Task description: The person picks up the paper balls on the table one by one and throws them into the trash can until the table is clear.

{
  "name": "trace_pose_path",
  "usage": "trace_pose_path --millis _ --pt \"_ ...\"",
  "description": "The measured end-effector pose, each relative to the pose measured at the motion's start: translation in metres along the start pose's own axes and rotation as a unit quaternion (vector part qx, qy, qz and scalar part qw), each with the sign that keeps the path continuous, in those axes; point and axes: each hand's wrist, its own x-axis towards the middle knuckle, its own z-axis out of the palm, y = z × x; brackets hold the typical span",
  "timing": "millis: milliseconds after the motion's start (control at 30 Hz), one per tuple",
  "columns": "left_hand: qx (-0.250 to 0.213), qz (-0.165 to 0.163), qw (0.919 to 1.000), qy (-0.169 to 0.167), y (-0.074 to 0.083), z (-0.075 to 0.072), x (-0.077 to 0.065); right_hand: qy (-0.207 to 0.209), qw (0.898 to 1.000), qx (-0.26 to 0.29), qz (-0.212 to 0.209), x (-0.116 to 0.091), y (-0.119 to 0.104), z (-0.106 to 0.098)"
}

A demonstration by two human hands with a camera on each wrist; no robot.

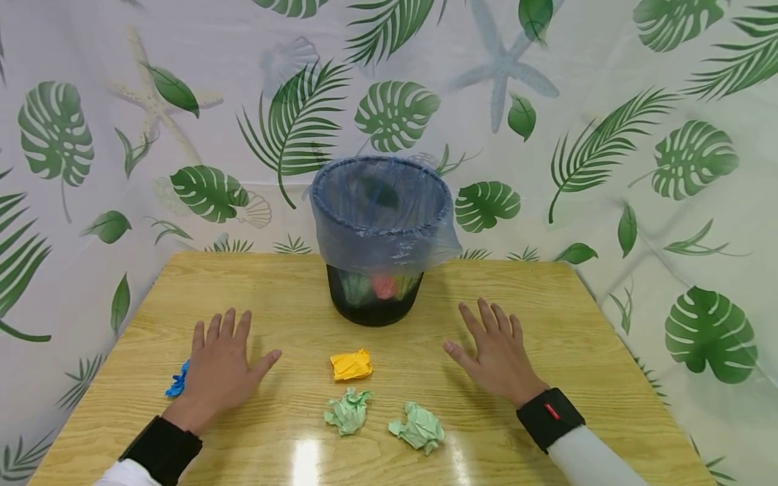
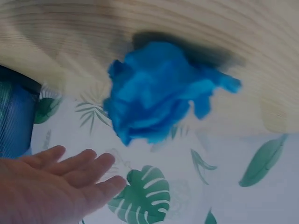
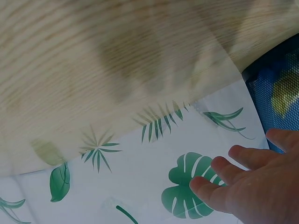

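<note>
a white backdrop [image 1: 608,61] printed with green leaves is hanging behind a wood-grained desk [image 1: 243,283], and a black mesh bin [image 1: 377,314] lined with a translucent blue bag [image 1: 365,250] is standing near the far edge. green, red and yellow patches are showing through the mesh. the left hand [image 1: 221,368] and the right hand [image 1: 500,358] are extending over the desk, backs up, on either side of the bin's front; both are gripping nothing, their fingers lying straight and spread. whether they are touching the wood, i cannot tell. a crumpled blue ball [image 1: 177,381] is lying just beside the left hand, on its outer side, partly hidden by it in the head view; the left wrist view is showing a gap between them. between the two hands, a crumpled yellow paper [image 1: 352,365] is lying in front of the bin, a little nearer the left. closer to the person, a pale green crumple [image 1: 349,412] is sitting just before the yellow one, and a second green crumple [image 1: 419,428] is lying to its right, nearer the right hand.
</note>
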Motion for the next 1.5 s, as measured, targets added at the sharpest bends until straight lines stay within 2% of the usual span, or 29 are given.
trace_pose_path --millis 67,167,400,567,700,833,1067,1200,1367,1500 --pt "0.014 -0.015 0.9997 0.015 -0.007 -0.003 -0.004 -0.001 1.0 -0.001 -0.001 0.0 0.0 0.0" --pt "0.034 -0.044 0.9983 0.018 -0.019 -0.008 -0.01 0.0 1.0 0.0 -0.003 0.0 -0.001 -0.001" --pt "0.054 -0.102 0.9919 -0.054 -0.041 -0.013 -0.023 0.007 1.0 0.005 -0.005 0.0 -0.001 -0.005" --pt "0.041 -0.123 0.9887 -0.075 -0.049 -0.013 -0.028 0.009 1.0 0.002 -0.005 0.0 0.0 -0.004" --pt "0.033 -0.127 0.9873 -0.09 -0.052 -0.012 -0.03 0.009 1.0 0.003 -0.005 0.0 0.001 -0.004" --pt "0.026 -0.112 0.9899 -0.083 -0.053 -0.009 -0.031 0.009 1.0 0.003 -0.004 0.0 0.002 -0.003" --pt "0.033 -0.052 0.998 -0.011 -0.05 -0.001 -0.033 0.007 1.0 0.004 -0.003 -0.002 0.002 -0.002" --pt "0.031 -0.035 0.9989 0.008 -0.047 0.001 -0.03 0.007 1.0 0.005 -0.002 -0.002 0.002 -0.002" --pt "-0.001 -0.032 0.9994 0.012 -0.036 -0.006 -0.021 0.002 1.0 0.008 0.002 -0.004 0.002 -0.001" --pt "-0.021 0.0 0.9987 0.045 -0.024 -0.016 -0.012 -0.001 1.0 0.008 0.003 -0.006 0.002 0.001"
